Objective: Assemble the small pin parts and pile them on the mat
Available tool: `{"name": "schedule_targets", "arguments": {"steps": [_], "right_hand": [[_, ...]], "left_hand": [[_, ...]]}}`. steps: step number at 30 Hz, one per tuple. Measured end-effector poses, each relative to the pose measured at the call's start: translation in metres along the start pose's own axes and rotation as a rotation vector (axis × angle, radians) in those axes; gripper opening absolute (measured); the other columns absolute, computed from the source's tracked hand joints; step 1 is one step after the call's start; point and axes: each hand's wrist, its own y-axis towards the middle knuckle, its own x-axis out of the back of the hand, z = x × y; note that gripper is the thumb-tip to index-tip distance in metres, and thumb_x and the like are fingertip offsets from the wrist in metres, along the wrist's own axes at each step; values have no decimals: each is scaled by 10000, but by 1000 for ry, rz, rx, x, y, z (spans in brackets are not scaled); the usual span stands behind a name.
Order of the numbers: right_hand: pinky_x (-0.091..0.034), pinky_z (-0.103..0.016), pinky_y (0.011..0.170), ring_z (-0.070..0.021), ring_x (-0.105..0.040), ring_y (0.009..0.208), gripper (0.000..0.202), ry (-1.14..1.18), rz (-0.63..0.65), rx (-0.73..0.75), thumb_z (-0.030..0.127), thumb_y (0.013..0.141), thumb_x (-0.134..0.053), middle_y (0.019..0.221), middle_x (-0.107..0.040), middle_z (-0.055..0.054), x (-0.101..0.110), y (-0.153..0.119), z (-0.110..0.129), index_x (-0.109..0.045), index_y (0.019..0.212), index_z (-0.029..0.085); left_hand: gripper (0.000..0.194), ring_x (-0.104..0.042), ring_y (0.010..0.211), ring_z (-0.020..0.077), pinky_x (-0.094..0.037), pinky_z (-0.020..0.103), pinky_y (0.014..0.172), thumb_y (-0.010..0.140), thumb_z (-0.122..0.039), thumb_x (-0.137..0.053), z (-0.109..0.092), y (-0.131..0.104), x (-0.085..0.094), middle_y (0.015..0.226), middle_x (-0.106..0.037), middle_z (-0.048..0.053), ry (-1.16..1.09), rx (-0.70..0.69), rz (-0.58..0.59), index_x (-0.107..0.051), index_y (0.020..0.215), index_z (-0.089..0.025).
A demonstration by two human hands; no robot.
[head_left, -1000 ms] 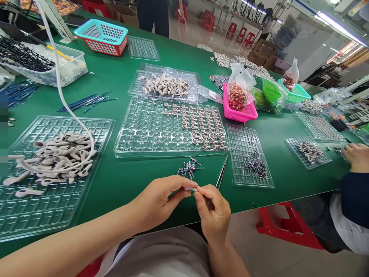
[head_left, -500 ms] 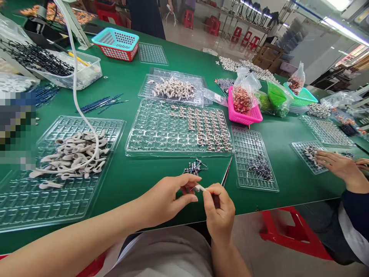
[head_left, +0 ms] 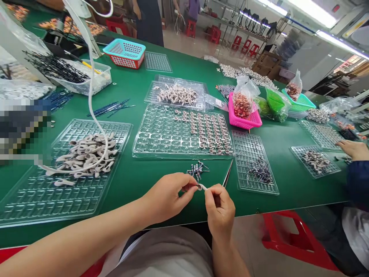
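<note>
Working a pale shell (head_left: 203, 187) between both hands — likely a fine fingertip step at the cup end.
Pinched by the stem in the right hand (head_left: 220, 206); touched at the cup by the left hand (head_left: 170, 194), thumb and fingertips nearly together — gripping or only steadying, cannot tell. Held over the green table (head_left: 138, 173), near the loose parts (head_left: 197, 169) and tweezers (head_left: 227, 174). Seems to call next for a steady stem and light touch.
</note>
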Motion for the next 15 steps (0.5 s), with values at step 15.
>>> {"name": "schedule_targets", "arguments": {"steps": [15], "right_hand": [[-526, -243, 491, -182, -661, 571, 404, -68, -29, -37, 624, 817, -628, 744, -730, -42, -1, 3, 6, -737, 802, 236]], "left_hand": [[191, -537, 609, 143, -381, 239, 582, 876, -278, -494, 20, -42, 104, 664, -606, -5, 359, 354, -426, -603, 742, -194]]}}
